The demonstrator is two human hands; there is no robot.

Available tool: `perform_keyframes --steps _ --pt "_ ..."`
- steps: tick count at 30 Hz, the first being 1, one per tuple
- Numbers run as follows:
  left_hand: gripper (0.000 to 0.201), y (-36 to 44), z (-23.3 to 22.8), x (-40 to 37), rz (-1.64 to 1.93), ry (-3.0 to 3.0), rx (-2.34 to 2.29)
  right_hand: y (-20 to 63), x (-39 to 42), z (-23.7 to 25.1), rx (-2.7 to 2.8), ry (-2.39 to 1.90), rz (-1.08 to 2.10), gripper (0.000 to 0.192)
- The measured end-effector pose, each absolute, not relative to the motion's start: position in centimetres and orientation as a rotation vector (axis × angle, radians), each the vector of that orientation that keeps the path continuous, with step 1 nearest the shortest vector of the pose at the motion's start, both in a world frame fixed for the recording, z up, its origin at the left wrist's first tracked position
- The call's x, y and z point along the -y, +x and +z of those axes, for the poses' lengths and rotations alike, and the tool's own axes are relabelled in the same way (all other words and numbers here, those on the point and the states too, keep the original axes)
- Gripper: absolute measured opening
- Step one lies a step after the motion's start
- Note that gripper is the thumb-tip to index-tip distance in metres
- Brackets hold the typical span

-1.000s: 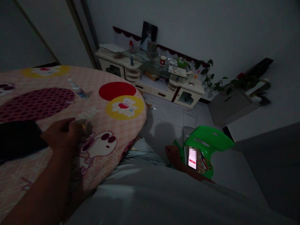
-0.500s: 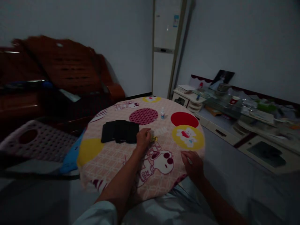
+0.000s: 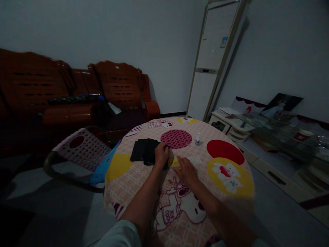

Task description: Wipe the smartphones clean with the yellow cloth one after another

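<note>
In the middle of the counter (image 3: 144, 171), the left hand (image 3: 161, 156) presses the black cases (image 3: 144, 155), fingers curled. The right hand (image 3: 186, 172) lies flat, fingers loose, by a yellow thing (image 3: 175, 162). Nothing looks finished yet.

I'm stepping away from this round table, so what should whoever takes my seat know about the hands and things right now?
Left hand: resting on the near end of the black flat items, fingers curled; a grip cannot be confirmed in this dim light.
Right hand: flat and open on the tablecloth, fingertips at a small yellow item lying between the two hands.
Small bottle: upright, farther back on the table, untouched.
Done: black items lie fanned together near the table's middle.
Left: the yellow item is not lifted; nothing is clearly held.
</note>
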State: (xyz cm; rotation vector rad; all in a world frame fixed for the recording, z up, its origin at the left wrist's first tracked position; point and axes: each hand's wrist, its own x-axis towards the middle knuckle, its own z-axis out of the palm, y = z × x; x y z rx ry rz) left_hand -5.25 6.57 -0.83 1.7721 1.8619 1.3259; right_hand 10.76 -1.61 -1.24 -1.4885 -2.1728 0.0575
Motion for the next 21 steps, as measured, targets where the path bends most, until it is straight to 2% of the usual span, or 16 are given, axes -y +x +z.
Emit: perform_keyframes --steps 2,5,6,12,17,21 --pt "0.028 -5.8 -0.7 -6.5 1.353 1.760 -1.886 9.9 1.3 -1.4 2.255 -1.457 0.034 0.038" --pt "0.028 -6.7 -0.4 -6.2 1.375 1.791 -1.923 10.1 0.2 -1.9 2.290 -1.427 0.045 0.011" --pt "0.029 -7.0 -0.3 -6.1 1.361 1.820 -1.938 10.6 -0.4 -2.2 2.252 -1.427 0.074 0.009" --pt "0.042 -8.2 0.0 -5.5 0.998 1.950 -2.117 14.8 -3.3 -3.5 1.668 -1.489 0.168 0.018" --pt "0.071 -6.9 0.3 -4.5 0.660 2.093 -2.142 15.7 -3.7 -4.0 1.650 -1.470 0.178 0.022" --pt "0.085 -5.2 0.2 -4.0 0.635 2.052 -2.112 15.2 -3.7 -4.2 1.721 -1.480 0.130 0.024"
